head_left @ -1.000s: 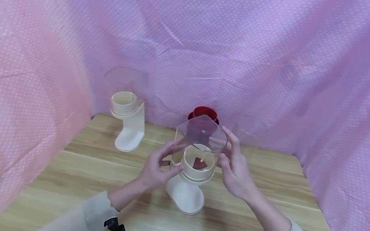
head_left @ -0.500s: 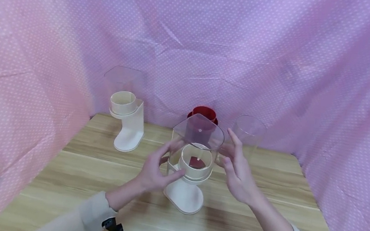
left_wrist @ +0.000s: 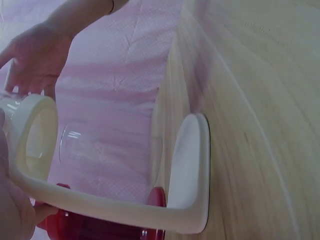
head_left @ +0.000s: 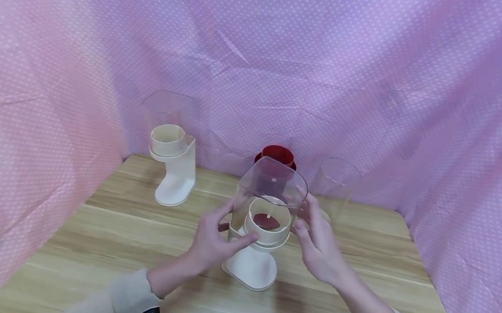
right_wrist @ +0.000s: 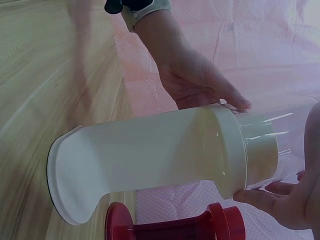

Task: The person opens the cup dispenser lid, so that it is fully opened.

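Note:
A white stand (head_left: 250, 270) with a curved foot and a cream ring stands upright on the table in front of me. A clear plastic container (head_left: 273, 181) with a partly angular rim sits upright in the ring. My left hand (head_left: 214, 238) grips the stand at the ring, its thumb in front and its fingers behind. My right hand (head_left: 322, 249) holds the right side of the clear container, low down by the ring. In the right wrist view a fingertip meets the ring's edge. Part of the right fingers is hidden behind the container.
Another white stand (head_left: 176, 181) with a clear container (head_left: 169, 105) stands at the back left. Directly behind the work is a red stand (head_left: 279, 153). A clear cylinder (head_left: 336, 184) stands at the back right. Pink dotted cloth (head_left: 266, 46) surrounds the wooden table (head_left: 120, 266).
My right hand came away from the clear container, then returned to it lower down. The container turned slightly in the ring. The left thumb slid further across the ring's front.

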A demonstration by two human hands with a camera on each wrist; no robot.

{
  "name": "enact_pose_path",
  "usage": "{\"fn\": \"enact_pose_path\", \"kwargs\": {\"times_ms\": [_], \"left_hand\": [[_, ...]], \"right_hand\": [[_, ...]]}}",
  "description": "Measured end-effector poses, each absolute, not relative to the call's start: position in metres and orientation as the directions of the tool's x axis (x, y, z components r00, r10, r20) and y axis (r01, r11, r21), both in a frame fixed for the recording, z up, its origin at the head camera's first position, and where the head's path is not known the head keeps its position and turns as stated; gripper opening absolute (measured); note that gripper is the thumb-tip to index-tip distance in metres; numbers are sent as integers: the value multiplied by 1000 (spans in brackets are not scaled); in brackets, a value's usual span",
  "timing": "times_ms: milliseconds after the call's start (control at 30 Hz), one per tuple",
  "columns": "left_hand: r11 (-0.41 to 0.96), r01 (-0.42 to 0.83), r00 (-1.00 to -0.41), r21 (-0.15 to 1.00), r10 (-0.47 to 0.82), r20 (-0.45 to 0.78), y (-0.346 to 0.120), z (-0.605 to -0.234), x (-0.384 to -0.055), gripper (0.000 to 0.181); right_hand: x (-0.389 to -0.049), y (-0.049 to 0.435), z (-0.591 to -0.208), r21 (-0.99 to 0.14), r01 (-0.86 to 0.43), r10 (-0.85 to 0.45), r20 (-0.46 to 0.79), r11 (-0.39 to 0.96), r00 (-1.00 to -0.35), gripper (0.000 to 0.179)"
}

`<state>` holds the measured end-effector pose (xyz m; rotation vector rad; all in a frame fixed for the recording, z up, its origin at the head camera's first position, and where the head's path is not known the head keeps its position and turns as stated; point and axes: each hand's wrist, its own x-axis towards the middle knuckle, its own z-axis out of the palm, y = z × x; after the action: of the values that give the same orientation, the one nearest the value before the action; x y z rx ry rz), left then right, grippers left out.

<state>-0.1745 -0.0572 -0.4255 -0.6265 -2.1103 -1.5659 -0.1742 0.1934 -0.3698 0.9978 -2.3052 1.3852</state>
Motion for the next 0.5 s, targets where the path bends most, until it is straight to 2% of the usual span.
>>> {"fn": "enact_pose_path", "kwargs": {"times_ms": [133, 267, 367, 500], "left_hand": [[265, 597, -788, 757, 18, 616, -48, -429, -167, 73], [324, 568, -798, 756, -10, 603, -41, -433, -165, 93], [368, 551, -813, 749, 34, 582, -44, -433, -170, 108], [299, 612, -789, 732, 171, 590, -56, -429, -185, 108]], "right_hand": [[-180, 192, -372, -619, -704, -420, 568, 348, -708, 52], [-184, 193, -371, -578, -736, -433, 596, 353, -676, 52], [-184, 196, -370, -580, -737, -440, 593, 347, -674, 50], [-180, 200, -369, -657, -685, -420, 550, 316, -722, 50]]}}
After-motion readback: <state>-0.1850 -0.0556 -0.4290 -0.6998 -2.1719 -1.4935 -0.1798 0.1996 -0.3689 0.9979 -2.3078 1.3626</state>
